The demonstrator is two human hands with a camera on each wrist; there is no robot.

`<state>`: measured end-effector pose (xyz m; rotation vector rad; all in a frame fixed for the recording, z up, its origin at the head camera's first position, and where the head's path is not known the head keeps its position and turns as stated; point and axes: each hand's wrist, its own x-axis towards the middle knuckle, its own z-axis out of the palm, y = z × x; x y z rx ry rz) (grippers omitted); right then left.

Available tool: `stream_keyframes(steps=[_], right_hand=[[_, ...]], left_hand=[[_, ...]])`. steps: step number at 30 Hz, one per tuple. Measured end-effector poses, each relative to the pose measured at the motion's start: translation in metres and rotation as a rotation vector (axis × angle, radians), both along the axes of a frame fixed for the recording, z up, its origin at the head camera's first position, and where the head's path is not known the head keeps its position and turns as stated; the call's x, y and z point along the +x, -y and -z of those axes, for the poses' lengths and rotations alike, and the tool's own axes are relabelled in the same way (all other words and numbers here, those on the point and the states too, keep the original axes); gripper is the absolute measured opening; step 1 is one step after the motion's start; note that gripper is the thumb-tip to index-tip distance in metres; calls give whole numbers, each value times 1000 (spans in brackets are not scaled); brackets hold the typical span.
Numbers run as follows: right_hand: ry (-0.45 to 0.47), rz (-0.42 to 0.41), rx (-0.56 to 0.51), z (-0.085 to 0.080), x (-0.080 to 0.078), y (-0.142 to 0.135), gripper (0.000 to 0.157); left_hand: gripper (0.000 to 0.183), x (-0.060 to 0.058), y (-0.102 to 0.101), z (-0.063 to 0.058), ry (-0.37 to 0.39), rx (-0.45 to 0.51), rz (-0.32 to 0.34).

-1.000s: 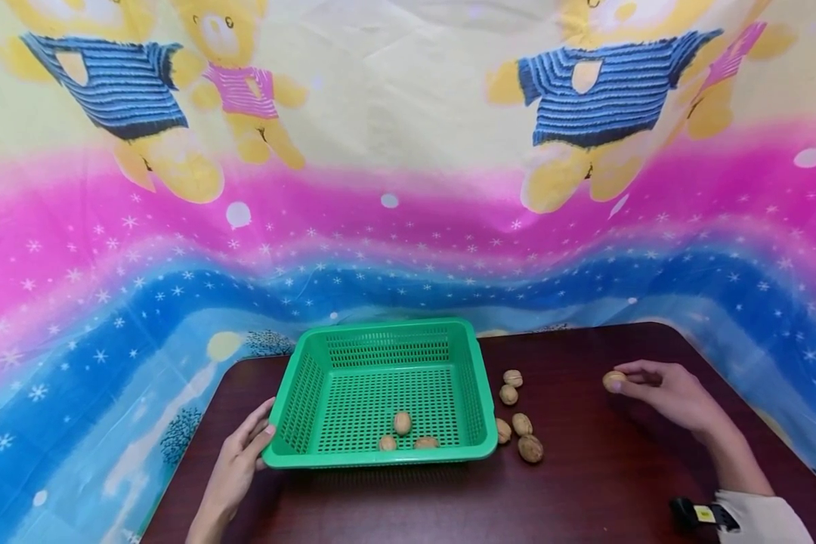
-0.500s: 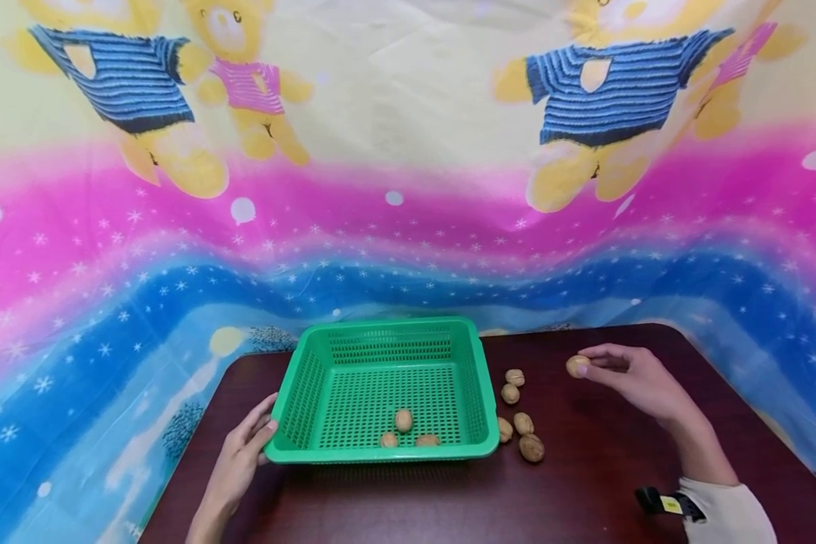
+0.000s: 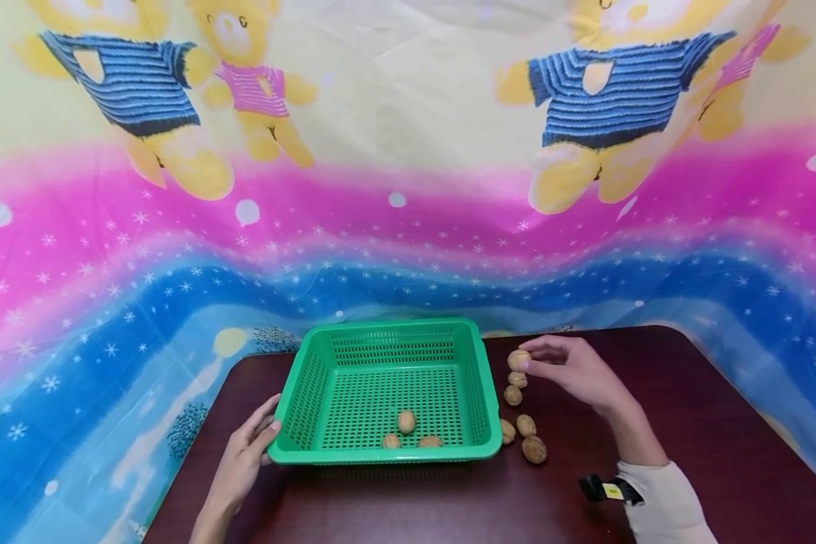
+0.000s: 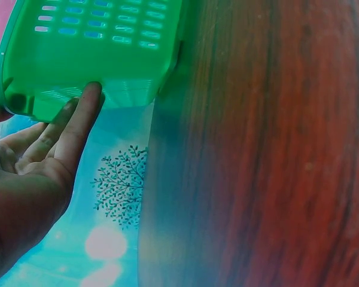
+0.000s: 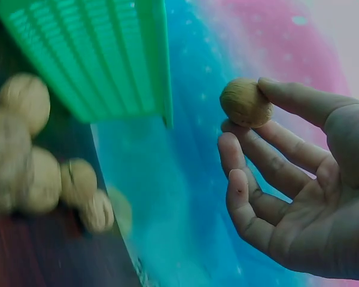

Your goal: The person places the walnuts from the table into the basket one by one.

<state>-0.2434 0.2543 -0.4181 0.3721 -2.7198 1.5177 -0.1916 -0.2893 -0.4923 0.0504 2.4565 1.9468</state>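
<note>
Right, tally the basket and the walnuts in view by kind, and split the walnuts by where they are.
Green basket: 1
Walnuts visible inside it: 3
Loose walnuts on the table: 5
Held walnut in the right hand: 1
Total: 10 things, 9 of them walnuts

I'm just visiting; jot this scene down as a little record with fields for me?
Left hand: holds the left rim of the green basket
Right hand: pinches one walnut, outside the basket
In basket: three walnuts, near the front wall
On table: five walnuts, right of the basket
Backdrop: colourful cloth printed with bears and snowflakes
</note>
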Motion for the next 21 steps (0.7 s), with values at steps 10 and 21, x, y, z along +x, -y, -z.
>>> stream_keyframes(steps=[10,21], right_hand=[[16,-105,-64,-4,-7,44,40],[9,-205,-27,6,-11,92,30]], left_hand=[[58,0,0,0,3,2,-2],[58,-1,0,0,3,5,-10]])
